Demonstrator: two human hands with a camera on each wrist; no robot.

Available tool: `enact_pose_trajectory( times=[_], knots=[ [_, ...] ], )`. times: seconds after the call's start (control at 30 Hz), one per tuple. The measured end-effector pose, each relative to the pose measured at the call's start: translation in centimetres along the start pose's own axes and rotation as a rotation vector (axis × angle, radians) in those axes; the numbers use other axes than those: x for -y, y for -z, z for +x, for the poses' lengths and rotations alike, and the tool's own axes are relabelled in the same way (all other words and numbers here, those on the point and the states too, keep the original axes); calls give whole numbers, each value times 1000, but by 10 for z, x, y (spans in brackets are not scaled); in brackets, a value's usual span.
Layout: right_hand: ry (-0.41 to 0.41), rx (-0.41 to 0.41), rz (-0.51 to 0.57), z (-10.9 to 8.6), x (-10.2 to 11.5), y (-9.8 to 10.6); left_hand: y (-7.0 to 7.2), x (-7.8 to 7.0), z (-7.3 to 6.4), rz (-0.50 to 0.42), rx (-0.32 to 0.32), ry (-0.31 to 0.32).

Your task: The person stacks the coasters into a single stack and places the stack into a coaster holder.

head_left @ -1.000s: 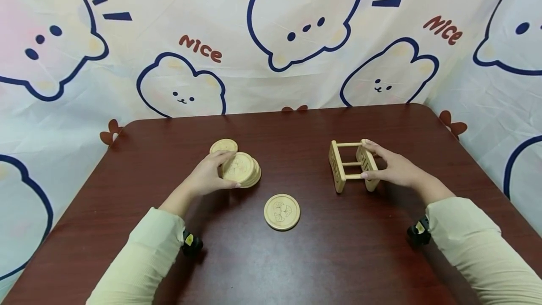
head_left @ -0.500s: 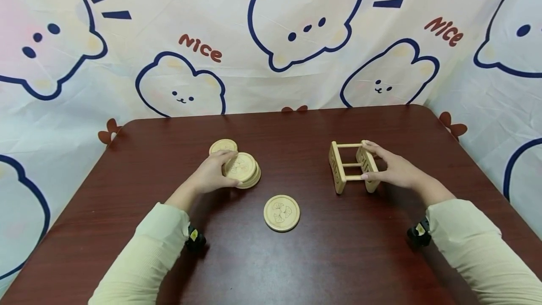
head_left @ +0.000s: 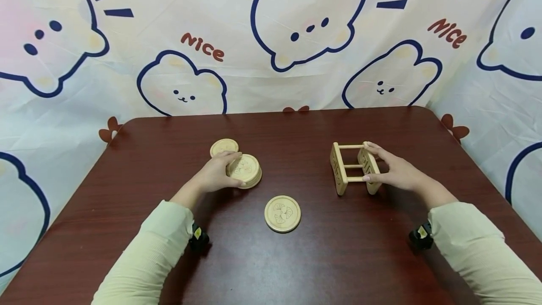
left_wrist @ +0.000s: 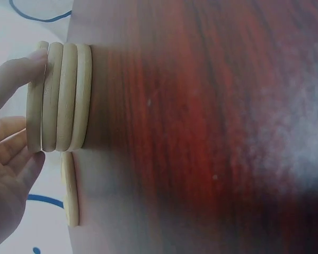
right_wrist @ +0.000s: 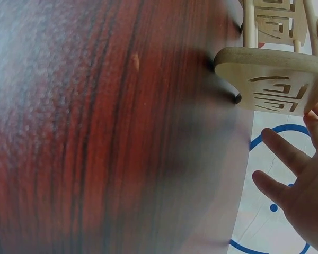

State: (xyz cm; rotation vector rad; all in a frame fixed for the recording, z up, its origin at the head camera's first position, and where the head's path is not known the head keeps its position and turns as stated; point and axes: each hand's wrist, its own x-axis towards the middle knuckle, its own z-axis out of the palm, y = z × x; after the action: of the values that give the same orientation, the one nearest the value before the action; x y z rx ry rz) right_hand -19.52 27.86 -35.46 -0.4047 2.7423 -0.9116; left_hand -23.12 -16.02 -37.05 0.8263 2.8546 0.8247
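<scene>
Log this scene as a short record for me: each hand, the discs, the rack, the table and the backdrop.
Left hand: pinches the top disc
Disc stack: four, including the top one
Back disc: beyond the stack, partly hidden
Front disc: flat, leaf pattern
Right hand: grips the rack's right panel
Rack: wooden, carved panels joined by rods
Table: dark reddish-brown
Backdrop: pale, cartoon prints

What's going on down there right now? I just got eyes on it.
The person's left hand pinches the top disc of a stack of four wooden discs, and the right hand grips one end of a wooden rack. Another disc shows behind the stack; a single disc lies nearer the person. No disc is in the rack.
</scene>
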Motion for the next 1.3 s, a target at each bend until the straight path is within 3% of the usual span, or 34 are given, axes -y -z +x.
enact_pose_trajectory(
  times=[0.77, 0.97, 1.07, 1.3],
  knots=[
    [-15, 10, -4, 2, -2, -2, 1, 1, 2, -27, 46, -2],
    [-5, 15, -13, 0, 0, 0, 3, 0, 0, -55, 62, 51],
    [-3, 12, -17, 0, 0, 0, 5, -2, -2, -73, 52, 66],
    [-15, 14, -14, 2, -2, -1, 7, -9, -6, -74, 34, 38]
  ],
)
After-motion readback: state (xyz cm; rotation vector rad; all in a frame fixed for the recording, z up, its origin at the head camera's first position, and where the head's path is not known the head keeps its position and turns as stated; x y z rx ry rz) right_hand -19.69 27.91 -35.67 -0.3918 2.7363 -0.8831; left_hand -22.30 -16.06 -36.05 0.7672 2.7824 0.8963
